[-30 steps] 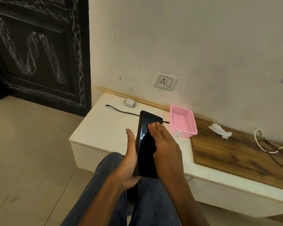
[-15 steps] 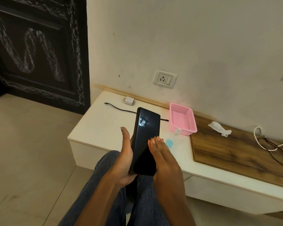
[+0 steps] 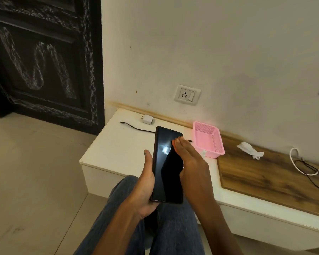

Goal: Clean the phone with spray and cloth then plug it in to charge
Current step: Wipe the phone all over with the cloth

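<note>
at the desk's (image 3: 107,150) far left corner a black cable (image 3: 136,128) lay on the white top, with a white charger plug (image 3: 147,119) just beyond it by the back edge. the wall socket (image 3: 187,94) sat in the wall above. the phone (image 3: 166,166) was not on the desk: it was held up over the person's lap, just in front of the desk's front edge, screen up and dark, with a glare patch near its top. the left hand (image 3: 145,190) cradled it from below, thumb straight along the left edge and the other fingers hidden under the body, so closed around the phone. the right hand (image 3: 190,162) lay flat, fingers together and extended, fingertips (image 3: 178,142) touching the upper right of the screen; whether a cloth was under it could not be told. the phone looked stiff, light and smooth, likely slippery if damp and breakable if dropped, so a grip by the long edges with the palm beneath seemed safest. to the right a pink basket (image 3: 208,140) stood near the back edge with a small white spray nozzle (image 3: 203,153) at its front, and a crumpled white cloth (image 3: 250,150) lay on the wooden part, well apart.
</note>
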